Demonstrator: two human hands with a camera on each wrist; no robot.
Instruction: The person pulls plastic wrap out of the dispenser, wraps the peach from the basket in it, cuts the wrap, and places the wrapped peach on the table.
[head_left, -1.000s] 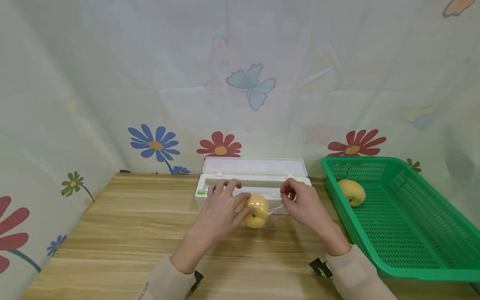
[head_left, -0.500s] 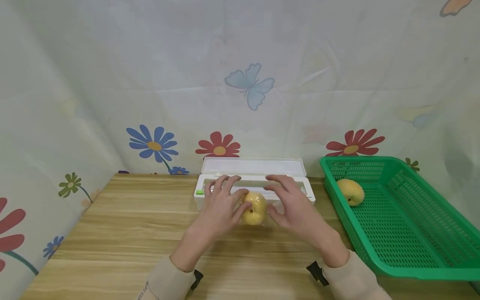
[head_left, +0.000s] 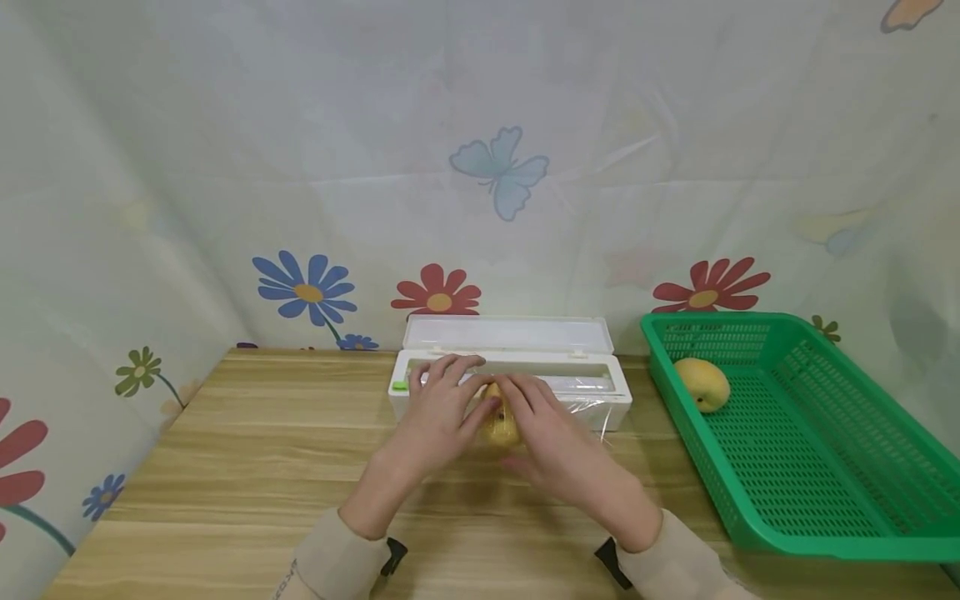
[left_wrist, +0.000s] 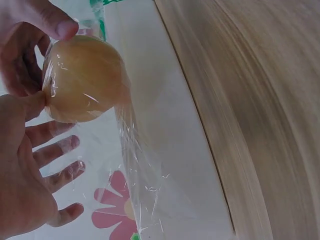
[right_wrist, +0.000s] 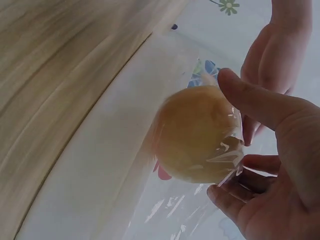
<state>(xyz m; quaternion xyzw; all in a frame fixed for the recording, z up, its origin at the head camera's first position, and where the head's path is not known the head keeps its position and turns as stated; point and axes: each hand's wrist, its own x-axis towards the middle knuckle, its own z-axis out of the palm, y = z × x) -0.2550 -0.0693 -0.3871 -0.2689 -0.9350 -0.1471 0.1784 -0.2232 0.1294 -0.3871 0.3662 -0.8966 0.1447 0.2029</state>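
Both hands close in on one fruit [left_wrist: 87, 80] in clear film, bench-side of the box. Left hand [head_left: 431, 421] pinches the fruit with thumb and index, other fingers spread; right hand [head_left: 558, 442] curves round from the opposite side, thumb at one edge, bent fingers at another. Looks like a two-sided hold so the fruit won't roll and the film stays snug. Can't tell if the fruit rests on the bench or is held up. Film [left_wrist: 147, 180] creases tight at the fruit, then trails loose along the box's front. Box [head_left: 397, 407] sits lengthwise across the bench, roll [head_left: 588, 384] inside, lid [head_left: 510, 333] tipped back, likely to leave the roll reachable. Green tab [head_left: 400, 386] at the box's left end. Basket [head_left: 840, 546], green, stands right of the box, near the right hand, probably to keep fruit within reach yet clear of the work. Other fruit [head_left: 702, 385] is in it, against the left wall. Wood-grain bench [head_left: 300, 433] below, flowered curtain [head_left: 337, 167] behind.
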